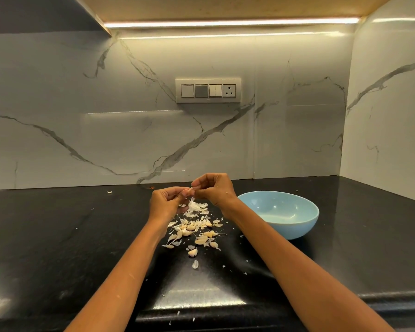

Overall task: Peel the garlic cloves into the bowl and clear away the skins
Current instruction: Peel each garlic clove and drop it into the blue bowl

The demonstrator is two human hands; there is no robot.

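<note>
head view: i am pinching one garlic clove [191,190] with my left hand [164,202] and right hand [213,188], above the skins [197,207], near the bowl [279,213].

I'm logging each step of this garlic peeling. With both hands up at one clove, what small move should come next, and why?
Probably pull the loosened skin off and let it drop on the skins below. Both the left hand and the right hand pinch one clove above the counter, a pale flake sticking out between the fingertips. The blue bowl looks empty, so the bare clove goes there afterwards.
</note>
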